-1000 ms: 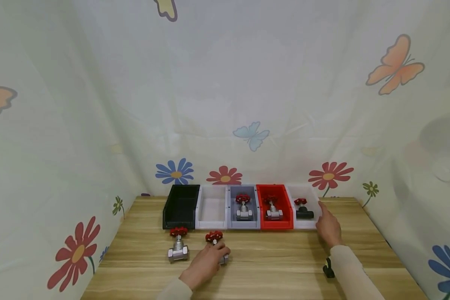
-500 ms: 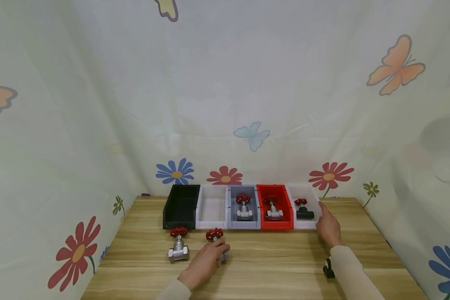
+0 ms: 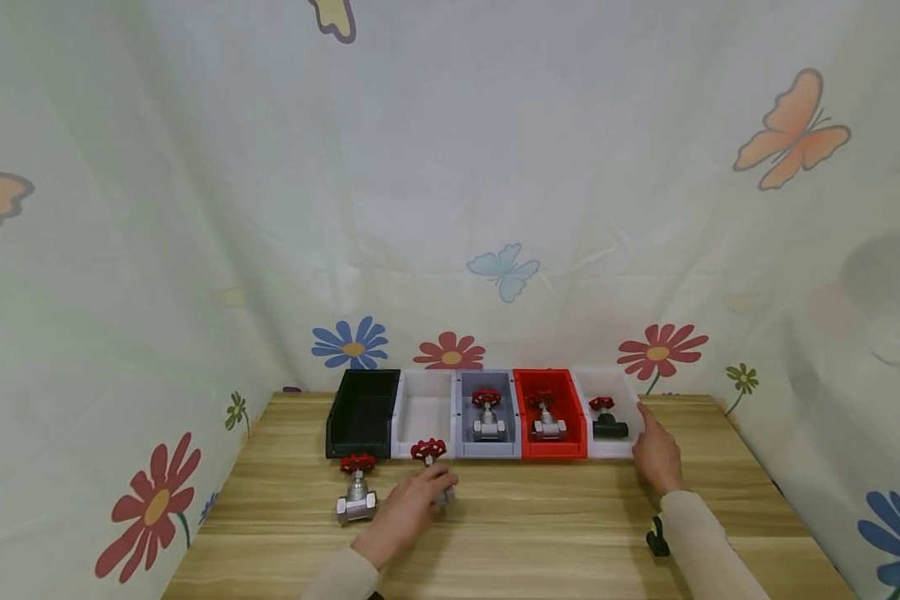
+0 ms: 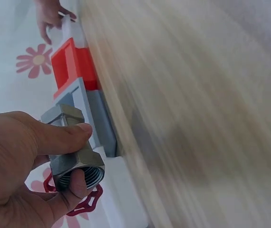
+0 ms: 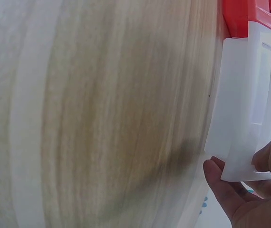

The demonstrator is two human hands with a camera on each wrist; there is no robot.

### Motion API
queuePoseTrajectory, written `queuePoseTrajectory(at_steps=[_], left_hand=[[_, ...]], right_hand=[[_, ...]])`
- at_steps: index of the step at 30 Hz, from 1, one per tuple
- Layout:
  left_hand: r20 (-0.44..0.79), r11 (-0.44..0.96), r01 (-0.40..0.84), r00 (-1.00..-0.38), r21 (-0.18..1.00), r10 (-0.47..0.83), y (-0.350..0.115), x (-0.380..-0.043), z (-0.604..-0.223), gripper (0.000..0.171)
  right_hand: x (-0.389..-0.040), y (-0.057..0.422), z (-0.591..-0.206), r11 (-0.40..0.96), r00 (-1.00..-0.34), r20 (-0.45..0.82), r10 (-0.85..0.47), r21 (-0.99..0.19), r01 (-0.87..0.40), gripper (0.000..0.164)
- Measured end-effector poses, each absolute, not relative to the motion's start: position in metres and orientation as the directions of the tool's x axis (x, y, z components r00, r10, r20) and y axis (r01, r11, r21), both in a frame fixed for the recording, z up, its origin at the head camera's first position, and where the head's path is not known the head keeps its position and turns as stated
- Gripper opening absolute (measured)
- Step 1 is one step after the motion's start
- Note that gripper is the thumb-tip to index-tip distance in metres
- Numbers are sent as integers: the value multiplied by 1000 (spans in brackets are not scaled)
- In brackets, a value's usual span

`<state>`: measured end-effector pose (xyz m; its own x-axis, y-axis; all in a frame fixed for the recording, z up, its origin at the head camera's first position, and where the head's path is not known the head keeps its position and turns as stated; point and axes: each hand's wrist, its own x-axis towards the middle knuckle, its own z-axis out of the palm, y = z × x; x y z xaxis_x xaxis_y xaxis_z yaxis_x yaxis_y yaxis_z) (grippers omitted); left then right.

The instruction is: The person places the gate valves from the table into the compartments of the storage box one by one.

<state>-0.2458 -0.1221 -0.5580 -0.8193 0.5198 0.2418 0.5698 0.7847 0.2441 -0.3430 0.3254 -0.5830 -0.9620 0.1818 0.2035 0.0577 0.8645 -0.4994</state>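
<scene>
My left hand (image 3: 407,510) holds a metal gate valve (image 3: 428,451) with a red handwheel, its threaded end facing the camera in the left wrist view. Thumb and fingers pinch the hexagonal body (image 4: 62,166). In the head view the handwheel overlaps the front edge of the left white bin (image 3: 426,417). My right hand (image 3: 656,456) grips the right end of the other white bin (image 5: 228,102), thumb inside the rim and fingers outside. A second metal valve (image 3: 357,505) stands on the table, left of my left hand.
A row of bins lines the back of the wooden table (image 3: 540,533). The black bin (image 3: 360,447) is leftmost. Metal valves sit in the grey-blue bin (image 3: 487,451) and the red bin (image 3: 555,451). A black-bodied valve (image 3: 609,428) lies in the right white bin.
My left hand has moved the gate valve away from me, up to the left white bin's front edge. My right hand has stayed at the right white bin.
</scene>
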Motion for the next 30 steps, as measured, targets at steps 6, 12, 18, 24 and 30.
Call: queuePoseTrajectory(at_steps=[6, 12, 18, 24, 30], left_hand=[[226, 787, 560, -827, 258, 515, -126, -254, -551, 53], [209, 810, 542, -839, 226, 503, -129, -259, -542, 56], [189, 821, 520, -853, 237, 486, -130, -265, -533, 55], [208, 819, 538, -840, 198, 501, -133, -272, -524, 52], [233, 812, 565, -818, 149, 526, -138, -280, -519, 51]], right_hand=[[-343, 325, -582, 862, -964, 194, 181, -503, 60, 58], [-341, 325, -581, 863, -959, 217, 182, -503, 50, 57], [-339, 325, -579, 862, -952, 247, 181, -506, 32, 57], [-340, 325, -579, 864, -955, 236, 180, -502, 39, 58], [-341, 325, -580, 863, -956, 233, 181, -503, 41, 58]])
